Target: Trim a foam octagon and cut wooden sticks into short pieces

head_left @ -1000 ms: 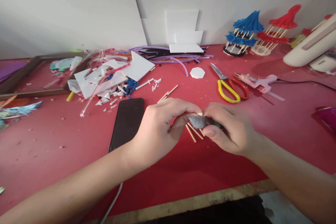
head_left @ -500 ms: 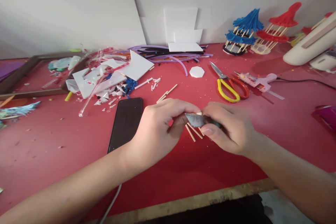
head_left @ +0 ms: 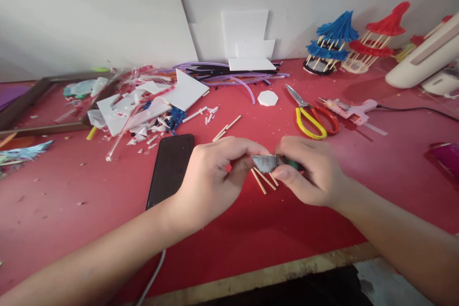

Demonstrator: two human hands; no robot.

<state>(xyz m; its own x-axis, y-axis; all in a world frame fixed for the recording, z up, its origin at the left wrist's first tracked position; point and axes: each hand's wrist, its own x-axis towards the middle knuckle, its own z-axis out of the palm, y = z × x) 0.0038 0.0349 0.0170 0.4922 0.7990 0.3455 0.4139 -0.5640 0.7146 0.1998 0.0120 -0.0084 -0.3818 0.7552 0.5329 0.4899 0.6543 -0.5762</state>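
Observation:
My right hand (head_left: 309,170) is closed round the green handle of a knife (head_left: 264,163), its thumb by the base of the short, broad grey blade. The blade points left, to the fingertips of my left hand (head_left: 218,179). Those fingers are pinched on a thin wooden stick, mostly hidden behind the blade; only a pale sliver shows along its upper edge. On the red table just under the blade lie several cut wooden sticks (head_left: 258,181). More short sticks (head_left: 226,128) lie beyond my left hand.
A black phone (head_left: 170,167) with a cable lies by my left forearm. Ahead are a white octagon (head_left: 267,98), scissors (head_left: 310,115) and a pink glue gun (head_left: 353,111). Scraps (head_left: 143,110) pile up at left. Blue (head_left: 330,43) and red (head_left: 376,40) small pavilion models stand at back right.
The pale stick end seen above the blade half a second ago is now almost out of sight. Both hands have shifted slightly, with the knife still in my right hand.

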